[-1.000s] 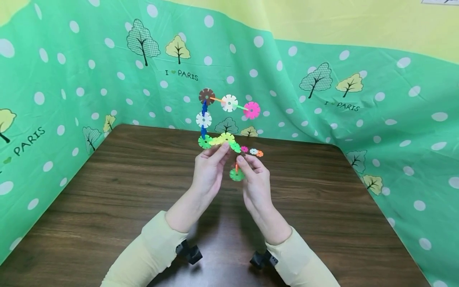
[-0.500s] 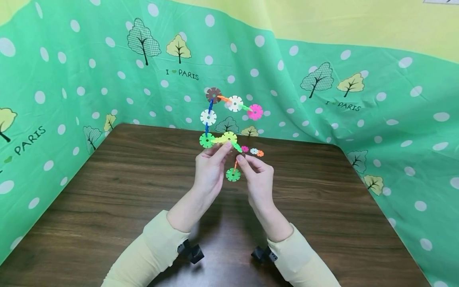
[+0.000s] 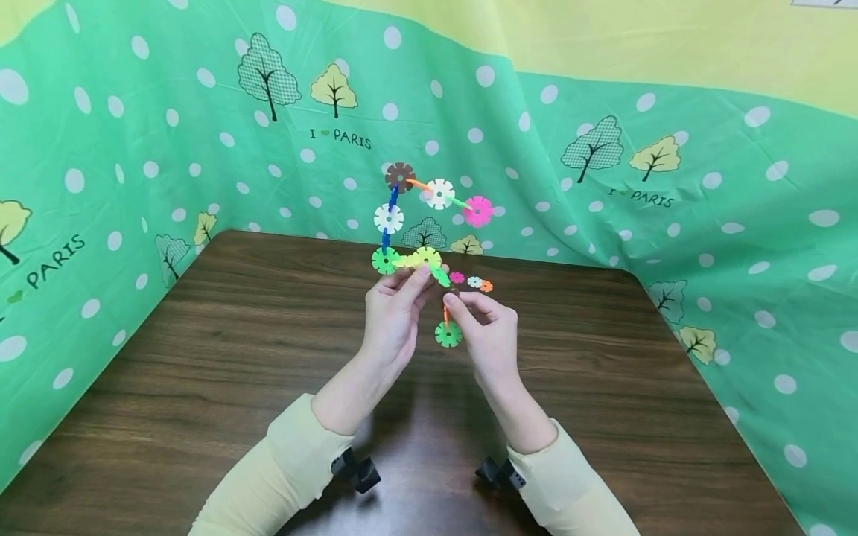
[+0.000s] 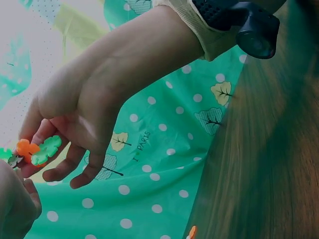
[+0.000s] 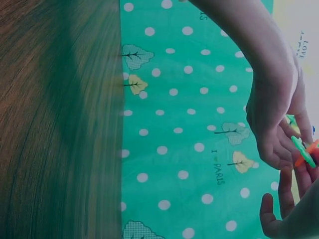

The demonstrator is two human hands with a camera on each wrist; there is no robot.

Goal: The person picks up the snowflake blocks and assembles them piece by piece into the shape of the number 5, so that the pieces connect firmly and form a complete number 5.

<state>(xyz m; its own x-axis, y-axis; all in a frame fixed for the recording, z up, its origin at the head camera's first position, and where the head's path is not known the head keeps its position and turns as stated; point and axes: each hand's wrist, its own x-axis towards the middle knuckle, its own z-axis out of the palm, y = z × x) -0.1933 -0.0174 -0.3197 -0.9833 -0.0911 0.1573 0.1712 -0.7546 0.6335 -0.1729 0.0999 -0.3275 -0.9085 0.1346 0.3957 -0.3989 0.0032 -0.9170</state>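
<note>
Here's left hand (image 3: 392, 316), fingers pinching yellow disc (image 3: 427, 257), disc chain (image 3: 389, 219) held above bench (image 3: 268, 357). Below yellow disc: right hand (image 3: 494, 335), fingers pinching brown disc (image 3: 455, 290), lower green disc (image 3: 448, 335) dangling. Looks like joining: brace at yellow disc, square slots, press gently, no twisting. Right of yellow disc: loose pink disc (image 3: 456, 278).

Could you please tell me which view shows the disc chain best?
The head view, where the disc chain shows nearly whole, pink disc included, though fingers cover part. The left wrist view shows only some green and orange pieces, the right wrist view just a few bits near its edge.
</note>
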